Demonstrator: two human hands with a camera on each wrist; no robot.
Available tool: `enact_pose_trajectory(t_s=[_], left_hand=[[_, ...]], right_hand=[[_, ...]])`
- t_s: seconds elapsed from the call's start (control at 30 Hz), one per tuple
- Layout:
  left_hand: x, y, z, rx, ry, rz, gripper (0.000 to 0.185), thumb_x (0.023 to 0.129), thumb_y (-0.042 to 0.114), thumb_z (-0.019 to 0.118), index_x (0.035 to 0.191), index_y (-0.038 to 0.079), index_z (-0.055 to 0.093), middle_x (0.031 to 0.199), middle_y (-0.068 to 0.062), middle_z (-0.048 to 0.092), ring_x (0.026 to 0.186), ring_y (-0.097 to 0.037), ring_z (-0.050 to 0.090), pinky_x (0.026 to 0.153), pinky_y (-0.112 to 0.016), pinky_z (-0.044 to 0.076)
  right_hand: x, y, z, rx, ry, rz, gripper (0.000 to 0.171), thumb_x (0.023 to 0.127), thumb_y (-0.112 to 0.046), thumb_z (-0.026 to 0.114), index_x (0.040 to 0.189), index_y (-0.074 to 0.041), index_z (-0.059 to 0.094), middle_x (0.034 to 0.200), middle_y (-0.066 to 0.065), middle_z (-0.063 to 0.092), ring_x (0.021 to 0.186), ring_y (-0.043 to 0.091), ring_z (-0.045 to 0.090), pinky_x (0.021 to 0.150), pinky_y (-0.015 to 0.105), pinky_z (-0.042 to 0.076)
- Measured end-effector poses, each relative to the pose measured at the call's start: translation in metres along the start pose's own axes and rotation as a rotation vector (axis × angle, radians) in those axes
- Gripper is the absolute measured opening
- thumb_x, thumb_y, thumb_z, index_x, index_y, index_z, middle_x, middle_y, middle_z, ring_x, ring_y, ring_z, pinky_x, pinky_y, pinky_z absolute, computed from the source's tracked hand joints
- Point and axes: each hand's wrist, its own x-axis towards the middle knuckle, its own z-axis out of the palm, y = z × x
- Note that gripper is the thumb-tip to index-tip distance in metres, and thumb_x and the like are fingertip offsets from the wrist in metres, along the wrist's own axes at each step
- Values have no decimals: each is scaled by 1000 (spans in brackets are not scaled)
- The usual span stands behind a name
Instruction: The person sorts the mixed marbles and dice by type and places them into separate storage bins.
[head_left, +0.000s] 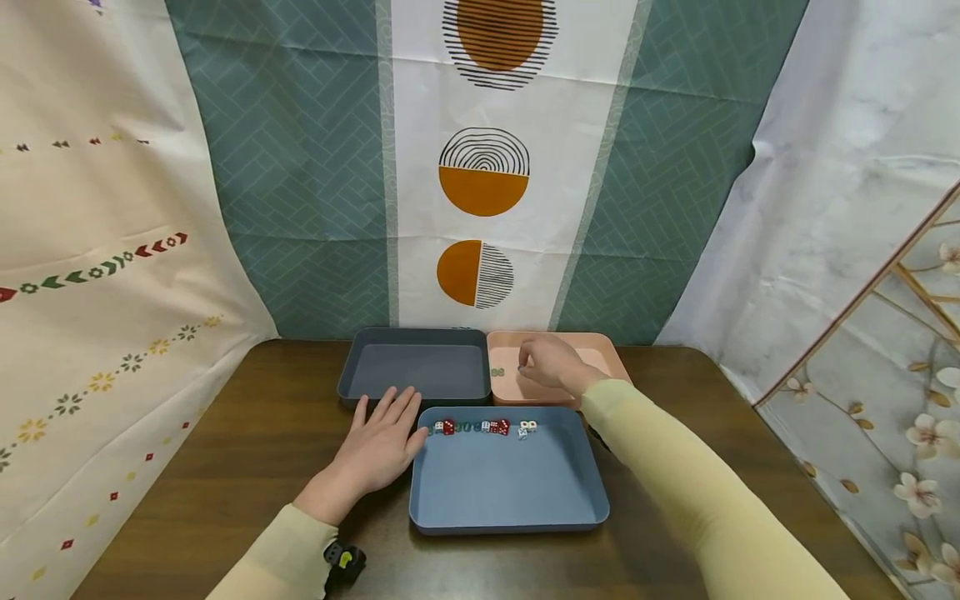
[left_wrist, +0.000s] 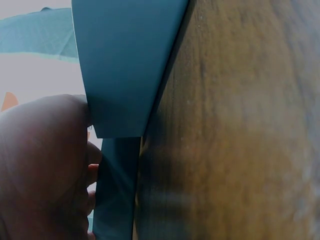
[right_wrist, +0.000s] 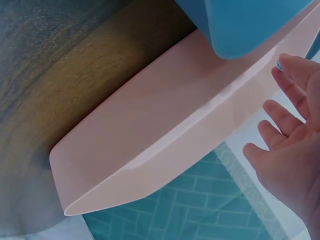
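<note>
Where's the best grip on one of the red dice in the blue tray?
Probably from straight above, thumb and fingertip on two opposite side faces. The red dice sit in a row with other dice against the far wall of the blue tray, so a sideways approach looks blocked by wall and neighbours. Take an end die first if possible.

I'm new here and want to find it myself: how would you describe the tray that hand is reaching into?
On the brown wooden table sit three shallow plastic trays. The pink tray is at the back right, under the right hand. Its neighbours are grey and blue.
</note>
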Motion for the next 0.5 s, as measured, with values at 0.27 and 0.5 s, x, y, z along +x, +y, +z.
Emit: enact_pose_trajectory(t_s=[0.27, 0.5], left_hand=[[0, -1, 1, 16, 12, 5, 69, 119, 44, 46, 174, 5, 31, 181, -14, 26, 168, -41, 16, 130, -73, 1], [0, -1, 2, 16, 18, 6, 69, 119, 44, 46, 174, 5, 31, 181, -14, 25, 168, -41, 16, 130, -72, 1]], right_hand=[[6, -3, 2, -6, -23, 5, 8, 103, -17, 76, 107, -11, 80, 123, 7, 74, 117, 29, 67, 105, 47, 54], [9, -2, 3, -33, -31, -12, 9, 103, -15, 76, 109, -11, 82, 120, 6, 75, 113, 27, 69, 102, 45, 56]])
